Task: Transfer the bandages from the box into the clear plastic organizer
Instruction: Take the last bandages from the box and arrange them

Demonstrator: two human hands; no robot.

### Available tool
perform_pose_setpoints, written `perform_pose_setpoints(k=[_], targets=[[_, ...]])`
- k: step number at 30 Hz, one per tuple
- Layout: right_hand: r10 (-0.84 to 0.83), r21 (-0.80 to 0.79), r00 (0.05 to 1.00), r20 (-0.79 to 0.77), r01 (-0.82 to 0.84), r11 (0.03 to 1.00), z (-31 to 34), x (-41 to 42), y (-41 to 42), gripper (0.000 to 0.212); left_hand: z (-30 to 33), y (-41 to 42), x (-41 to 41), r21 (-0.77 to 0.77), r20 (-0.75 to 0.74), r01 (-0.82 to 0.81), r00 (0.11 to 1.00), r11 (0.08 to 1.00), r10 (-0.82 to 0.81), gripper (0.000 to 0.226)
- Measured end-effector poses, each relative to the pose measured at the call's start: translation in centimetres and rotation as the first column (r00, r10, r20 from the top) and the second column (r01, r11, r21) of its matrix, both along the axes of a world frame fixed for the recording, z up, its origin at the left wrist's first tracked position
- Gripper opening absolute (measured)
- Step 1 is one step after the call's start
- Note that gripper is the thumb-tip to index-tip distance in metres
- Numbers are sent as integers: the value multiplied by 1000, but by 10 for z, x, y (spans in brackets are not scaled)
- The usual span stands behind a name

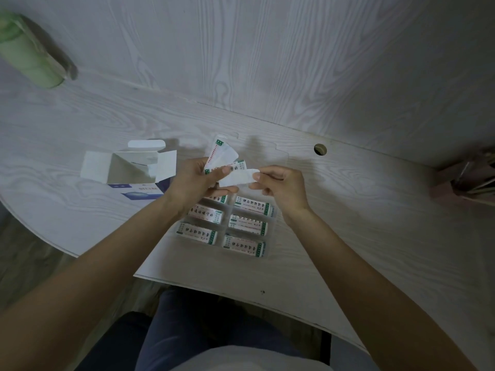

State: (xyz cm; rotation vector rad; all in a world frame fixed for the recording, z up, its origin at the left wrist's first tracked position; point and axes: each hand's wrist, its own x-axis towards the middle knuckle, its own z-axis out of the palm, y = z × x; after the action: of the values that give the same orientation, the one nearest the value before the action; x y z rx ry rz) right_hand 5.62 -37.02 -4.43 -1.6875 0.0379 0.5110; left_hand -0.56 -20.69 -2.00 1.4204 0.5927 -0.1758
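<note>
My left hand (197, 180) grips a fanned bunch of wrapped bandages (221, 153) above the clear plastic organizer (270, 236). My right hand (284, 183) pinches one white bandage (238, 178) by its end, and its other end lies against my left thumb. The organizer sits on the table just below both hands. Its compartments hold several wrapped bandages with green and red print (247, 224). The open white bandage box (128, 167) lies on its side to the left of my left hand, with its flaps spread out.
A green cylindrical container (29, 54) stands at the far left of the white wood-grain table (348, 210). A round cable hole (320, 149) lies right of the hands. A pinkish holder with sticks (471, 180) sits at the right edge. My knees show below the table's edge.
</note>
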Motion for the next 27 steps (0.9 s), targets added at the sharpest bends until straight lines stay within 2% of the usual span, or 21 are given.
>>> perform_pose_setpoints(k=[4,6,7,8,10,12,14,19,22,25,26,27], targets=[[-96,232,982,-163,133,964,-4,0,-6,4,-6,6,0,32,-11,-61,998,998,61,22],[-93,271,976,-198,145,952,-5,-1,-10,8,-9,9,-1,44,-9,-87,996,995,87,23],[-92,242,978,-186,136,961,-7,-1,-11,7,-9,10,-1,54,-5,-93,996,994,93,21],[-90,174,985,-149,116,978,-8,-1,-12,3,-9,10,-2,59,-4,-98,995,993,98,20],[-65,-30,997,-35,64,998,-16,-1,-16,14,-10,10,-1,47,-5,-106,994,993,106,22],[-13,-196,998,57,24,980,-23,-3,-20,18,-10,10,-2,33,-11,-98,995,995,98,24],[60,-321,988,140,-12,947,-28,-8,-22,14,-10,9,-2,28,-10,-85,996,996,86,25],[367,-637,878,307,-96,765,-42,-15,-17,12,-11,8,-3,23,-14,-79,997,997,79,26],[480,-744,818,318,-98,660,-48,-17,-11,13,-11,9,-3,23,-19,-74,997,997,74,27],[634,-864,709,308,-70,499,-50,-18,-10,13,-11,9,-3,17,-21,-69,997,997,69,29],[667,-875,673,319,-62,481,-50,-17,-10,13,-11,9,-3,10,-21,-69,997,998,69,29],[663,-854,664,347,-69,516,-48,-17,-10,13,-11,9,-4,4,-24,-71,997,997,71,29]])
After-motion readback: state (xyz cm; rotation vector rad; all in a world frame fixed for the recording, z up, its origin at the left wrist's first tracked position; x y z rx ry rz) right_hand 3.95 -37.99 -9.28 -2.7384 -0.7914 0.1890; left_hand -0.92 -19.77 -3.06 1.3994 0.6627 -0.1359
